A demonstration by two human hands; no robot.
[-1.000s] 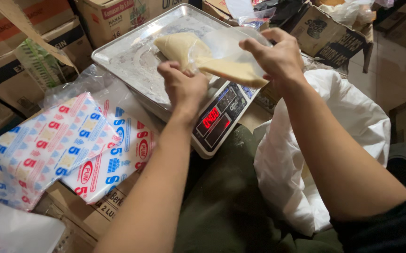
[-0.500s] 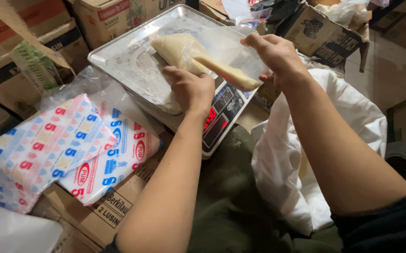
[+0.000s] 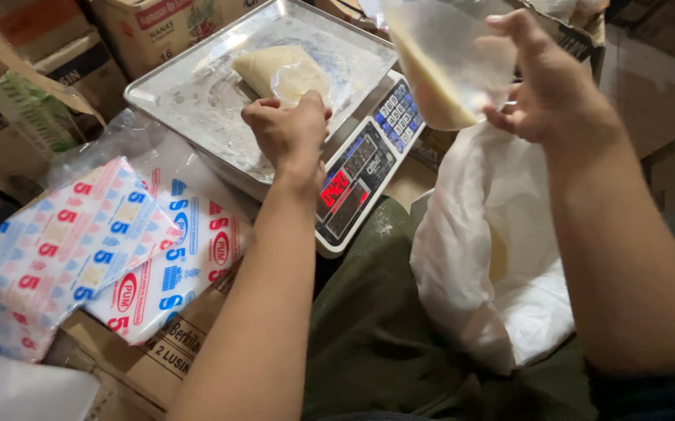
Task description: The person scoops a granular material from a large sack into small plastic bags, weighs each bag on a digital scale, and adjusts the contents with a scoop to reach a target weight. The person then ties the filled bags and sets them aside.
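Presently, two hands of one person are in view over one digital scale (image 3: pixel 357 175) with one metal tray (image 3: pixel 197 93) on top. The left hand (image 3: pixel 287 132) rests at the tray's 5 o'clock edge, fingers curled and pinching the clear plastic of one small bag of pale flour (image 3: pixel 287 70) that lies on the tray toward its centre. The tray surface is dusted with white powder.

The right hand (image 3: pixel 544 86) is raised at 1 o'clock from the scale, well clear of the tray, fingers closed around a second clear bag (image 3: pixel 443 62). This bag is tilted, with pale flour gathered along its lower side. It hangs above one large white sack (image 3: pixel 482 257), which stands open at 3 o'clock from the scale, touching the person's olive-green lap.

At 9 o'clock from the scale lie two printed packs (image 3: pixel 80 249), patterned in red, blue and white; they overlap one another and rest on a cardboard box (image 3: pixel 150 362). Further cardboard boxes (image 3: pixel 26 86) stand at 10 to 12 o'clock behind the tray; their exact number cannot be told.

The scale's red display is lit, beside one keypad (image 3: pixel 400 117).
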